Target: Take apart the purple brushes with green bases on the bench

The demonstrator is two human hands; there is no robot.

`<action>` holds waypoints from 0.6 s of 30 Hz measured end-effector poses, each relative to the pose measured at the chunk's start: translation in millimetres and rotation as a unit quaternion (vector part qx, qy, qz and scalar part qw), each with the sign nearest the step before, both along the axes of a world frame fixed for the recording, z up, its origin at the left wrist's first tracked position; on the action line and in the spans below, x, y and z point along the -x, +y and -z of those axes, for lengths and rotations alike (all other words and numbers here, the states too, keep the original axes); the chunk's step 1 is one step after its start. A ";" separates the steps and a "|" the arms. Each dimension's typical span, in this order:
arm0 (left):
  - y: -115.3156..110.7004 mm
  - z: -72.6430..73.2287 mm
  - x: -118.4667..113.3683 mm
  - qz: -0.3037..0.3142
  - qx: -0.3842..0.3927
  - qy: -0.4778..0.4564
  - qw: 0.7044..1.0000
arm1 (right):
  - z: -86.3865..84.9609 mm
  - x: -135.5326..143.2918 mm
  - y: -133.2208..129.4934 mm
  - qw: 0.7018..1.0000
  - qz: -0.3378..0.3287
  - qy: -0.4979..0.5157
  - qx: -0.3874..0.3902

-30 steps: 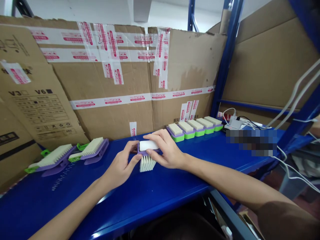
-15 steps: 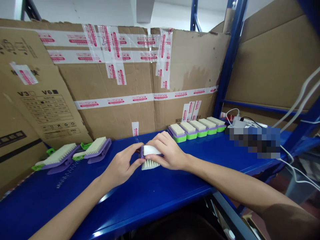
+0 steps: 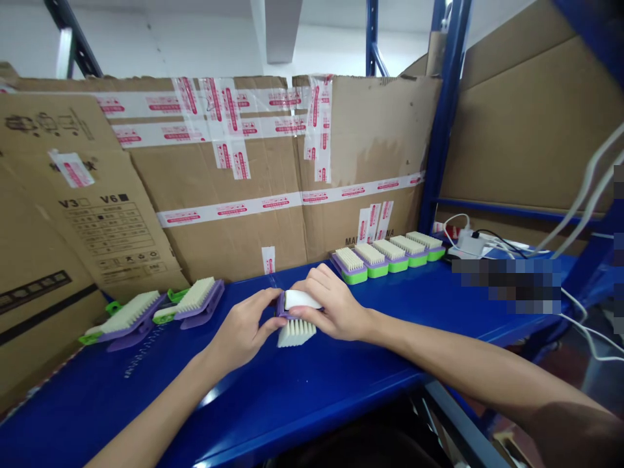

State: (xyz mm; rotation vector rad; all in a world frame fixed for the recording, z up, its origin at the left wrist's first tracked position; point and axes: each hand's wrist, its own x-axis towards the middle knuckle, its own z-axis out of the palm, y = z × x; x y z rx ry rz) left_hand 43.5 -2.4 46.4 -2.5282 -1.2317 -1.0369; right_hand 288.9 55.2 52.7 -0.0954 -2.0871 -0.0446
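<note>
A purple brush [image 3: 297, 331] with pale bristles pointing down is held above the blue shelf, a white pad [image 3: 301, 299] on its upper side. My left hand [image 3: 244, 322] pinches the brush's left end between thumb and fingers. My right hand [image 3: 336, 305] wraps round the pad and the brush's right part, hiding some of it. To the left lie two purple and green brushes [image 3: 129, 315] [image 3: 195, 299], bristles up. Several brushes with green bases [image 3: 373, 258] stand in a row at the back right, bristles up.
Taped cardboard [image 3: 229, 240] stands along the back of the blue shelf [image 3: 302, 403]. A white charger with cables [image 3: 470, 244] lies at the right, beside a blurred patch. Blue metal posts [image 3: 441, 136] rise behind. White cables hang at the far right.
The camera view has shifted slightly, so the scene sits lower. The held brush is tilted a little more, showing more of its bristles. Both hands keep their hold.
</note>
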 end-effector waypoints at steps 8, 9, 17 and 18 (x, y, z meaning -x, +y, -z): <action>-2.8 -5.6 -6.3 0.012 0.023 -0.020 0.999 | 0.5 0.2 -0.3 1.000 -0.004 0.018 0.023; -3.2 -6.4 -6.8 0.015 0.023 -0.020 0.999 | 0.4 0.2 -0.6 1.000 -0.004 0.019 0.024; -7.0 -8.1 -7.3 0.020 0.036 -0.016 0.999 | 1.0 0.0 -0.9 0.998 -0.009 0.030 0.048; -7.8 -7.9 -7.4 0.021 0.036 -0.015 0.999 | 1.3 -0.1 -0.7 0.999 -0.010 0.032 0.043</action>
